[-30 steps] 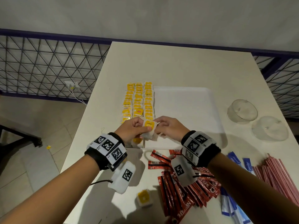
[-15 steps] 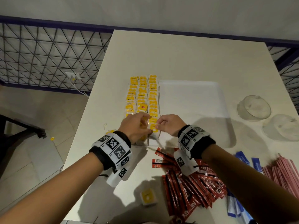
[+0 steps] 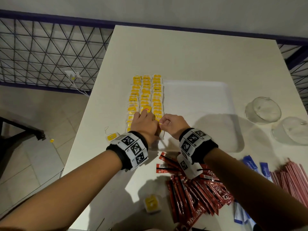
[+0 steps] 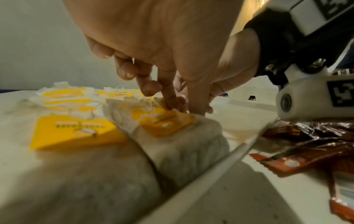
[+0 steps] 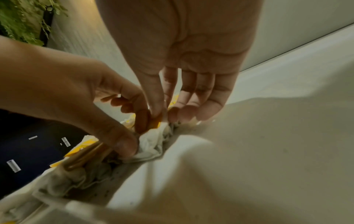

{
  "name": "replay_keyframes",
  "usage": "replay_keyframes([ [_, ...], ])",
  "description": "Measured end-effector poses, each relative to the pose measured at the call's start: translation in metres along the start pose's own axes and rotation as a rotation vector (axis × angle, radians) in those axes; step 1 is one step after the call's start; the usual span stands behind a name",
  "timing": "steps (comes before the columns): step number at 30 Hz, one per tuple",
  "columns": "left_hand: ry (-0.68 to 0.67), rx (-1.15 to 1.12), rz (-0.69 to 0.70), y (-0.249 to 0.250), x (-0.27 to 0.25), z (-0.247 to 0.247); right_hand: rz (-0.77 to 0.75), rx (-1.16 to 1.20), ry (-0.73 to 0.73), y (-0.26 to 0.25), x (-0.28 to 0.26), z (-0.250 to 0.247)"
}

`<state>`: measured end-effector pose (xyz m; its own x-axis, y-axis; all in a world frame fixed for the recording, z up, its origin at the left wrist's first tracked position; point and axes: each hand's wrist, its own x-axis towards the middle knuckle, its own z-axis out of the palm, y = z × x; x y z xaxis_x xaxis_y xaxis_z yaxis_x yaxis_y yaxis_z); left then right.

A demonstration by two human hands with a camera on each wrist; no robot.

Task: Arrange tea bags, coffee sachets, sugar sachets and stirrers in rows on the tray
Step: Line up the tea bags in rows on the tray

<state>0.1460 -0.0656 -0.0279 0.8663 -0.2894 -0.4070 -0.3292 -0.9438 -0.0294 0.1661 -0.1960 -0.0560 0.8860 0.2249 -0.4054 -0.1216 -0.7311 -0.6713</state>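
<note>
Three rows of tea bags with yellow tags [image 3: 145,95] fill the left side of the white tray [image 3: 200,90]. At the near end of the right row, both hands hold one tea bag [image 4: 166,122] down on the tray. My left hand [image 3: 146,122] pinches it from the left, its fingertips [image 4: 172,104] on the yellow tag. From the right, my right hand [image 3: 164,123] pinches the tag [image 5: 156,122] between thumb and forefinger [image 5: 159,112]. Red coffee sachets [image 3: 191,194], blue sugar sachets [image 3: 250,164] and pink stirrers [image 3: 291,177] lie on the table near me.
Two loose tea bags lie off the tray, one left of it [image 3: 111,136], one near the front edge [image 3: 151,204]. Two clear bowls [image 3: 263,110] [image 3: 291,130] stand right of the tray. A railing and a drop lie past the table's left edge.
Both hands moved forward and down, bringing the tea bag from above the tray's near edge onto the near end of the right row.
</note>
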Motion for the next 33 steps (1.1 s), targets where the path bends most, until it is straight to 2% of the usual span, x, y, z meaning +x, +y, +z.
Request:
replay_keyframes([
  [6, 0.062, -0.023, 0.003, 0.002, -0.003, -0.002, 0.012, 0.023, 0.042, -0.003, -0.008, -0.007],
  [10, 0.159, -0.221, -0.041, -0.009, -0.015, -0.01, -0.055, -0.031, 0.056, -0.009, -0.029, -0.015],
  [12, 0.214, -0.345, -0.097, -0.023, -0.026, -0.013, -0.106, -0.014, -0.018, -0.015, -0.047, -0.014],
  [14, 0.238, -0.47, -0.188, -0.042, -0.038, -0.01, -0.15, 0.038, -0.154, -0.021, -0.067, -0.007],
  [17, 0.148, -0.518, -0.279, -0.078, -0.053, 0.006, -0.3, -0.162, -0.329, -0.02, -0.087, 0.007],
  [20, -0.066, -0.49, -0.332, -0.1, -0.068, 0.024, -0.278, -0.348, -0.452, -0.019, -0.096, 0.017],
  [22, -0.147, -0.491, -0.349, -0.103, -0.075, 0.034, -0.247, -0.429, -0.528, -0.02, -0.1, 0.027],
  [25, -0.158, -0.473, -0.308, -0.097, -0.078, 0.045, -0.241, -0.526, -0.664, -0.022, -0.108, 0.044],
  [27, -0.161, -0.456, -0.254, -0.09, -0.08, 0.048, -0.211, -0.557, -0.704, -0.023, -0.115, 0.052],
  [33, -0.11, -0.363, -0.096, -0.075, -0.086, 0.06, -0.223, -0.767, -0.625, -0.024, -0.126, 0.079],
])
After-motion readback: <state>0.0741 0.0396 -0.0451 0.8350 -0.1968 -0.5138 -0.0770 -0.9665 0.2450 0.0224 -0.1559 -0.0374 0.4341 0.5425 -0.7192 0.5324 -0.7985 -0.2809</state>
